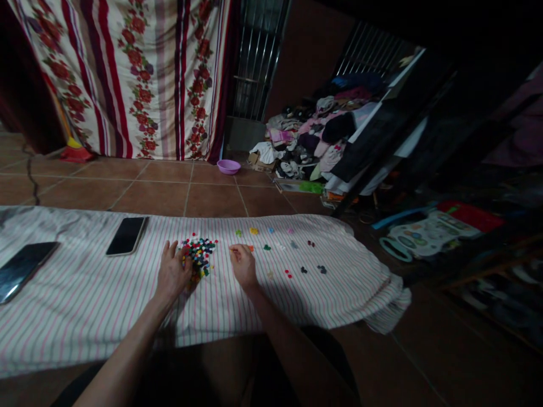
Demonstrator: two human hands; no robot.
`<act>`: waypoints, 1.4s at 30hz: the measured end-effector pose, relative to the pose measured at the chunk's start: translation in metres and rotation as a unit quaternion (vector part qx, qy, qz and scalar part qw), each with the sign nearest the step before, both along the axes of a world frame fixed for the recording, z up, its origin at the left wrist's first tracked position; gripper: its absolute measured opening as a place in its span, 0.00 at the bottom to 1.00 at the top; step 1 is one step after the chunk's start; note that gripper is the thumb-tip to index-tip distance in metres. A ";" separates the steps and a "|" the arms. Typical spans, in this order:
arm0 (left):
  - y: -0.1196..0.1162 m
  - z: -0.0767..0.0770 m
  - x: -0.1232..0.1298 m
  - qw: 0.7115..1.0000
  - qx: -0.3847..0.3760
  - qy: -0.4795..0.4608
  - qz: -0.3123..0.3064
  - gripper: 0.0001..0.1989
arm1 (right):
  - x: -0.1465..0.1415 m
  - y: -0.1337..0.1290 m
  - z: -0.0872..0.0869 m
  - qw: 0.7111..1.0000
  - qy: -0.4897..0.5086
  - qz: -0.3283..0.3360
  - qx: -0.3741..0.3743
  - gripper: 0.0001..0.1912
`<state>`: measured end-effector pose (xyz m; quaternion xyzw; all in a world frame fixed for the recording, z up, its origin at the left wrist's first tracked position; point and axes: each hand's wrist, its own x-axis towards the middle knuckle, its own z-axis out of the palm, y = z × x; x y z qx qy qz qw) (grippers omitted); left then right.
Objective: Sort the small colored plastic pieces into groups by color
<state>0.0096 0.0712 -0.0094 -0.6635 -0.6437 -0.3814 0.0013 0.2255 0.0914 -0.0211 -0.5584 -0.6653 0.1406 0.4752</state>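
Left hand [173, 270]: loosely spread, nothing visibly held, at the left side of the mixed bead pile [201, 249]
Right hand [243, 265]: fingertips curled inward – grip cannot be told
Sorted beads [294, 244]: small groups on striped cloth [106, 305], right
Risk: tugged cloth could scatter them

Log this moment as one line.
left hand: at mixed pile of small pieces | right hand: fingers curled, beside orange pieces, grip unclear | surface: striped cloth | nearby: two phones

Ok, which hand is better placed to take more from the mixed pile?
Probably the left hand: it is at the left edge of the pile, while the right hand sits apart from it.
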 end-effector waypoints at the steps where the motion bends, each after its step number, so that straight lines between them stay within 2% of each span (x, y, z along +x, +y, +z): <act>1: 0.000 0.000 -0.001 1.000 -0.001 0.008 -0.003 0.18 | 0.009 0.009 0.004 1.000 -0.001 -0.013 0.001 0.09; 5: -0.002 0.000 -0.004 0.999 -0.014 0.033 -0.027 0.18 | 0.049 0.045 0.013 0.998 -0.016 -0.060 -0.009 0.11; 10: -0.002 -0.002 -0.007 0.996 -0.013 0.075 -0.042 0.16 | 0.088 0.083 0.011 0.991 -0.050 -0.117 -0.047 0.14; 13: -0.002 -0.004 -0.009 0.995 -0.010 0.090 -0.037 0.16 | 0.100 0.101 0.009 0.983 -0.079 -0.146 -0.077 0.14; 18: 0.000 -0.006 -0.011 0.998 -0.018 0.056 -0.022 0.17 | 0.108 0.121 0.003 0.980 -0.112 -0.138 -0.086 0.12; 27: 0.000 -0.008 -0.009 0.999 -0.025 0.025 0.011 0.18 | 0.107 0.135 0.000 0.969 -0.184 -0.130 -0.100 0.16; 42: 0.001 -0.006 -0.010 0.998 0.000 0.051 0.032 0.19 | 0.101 0.126 0.013 0.945 -0.246 -0.094 -0.195 0.24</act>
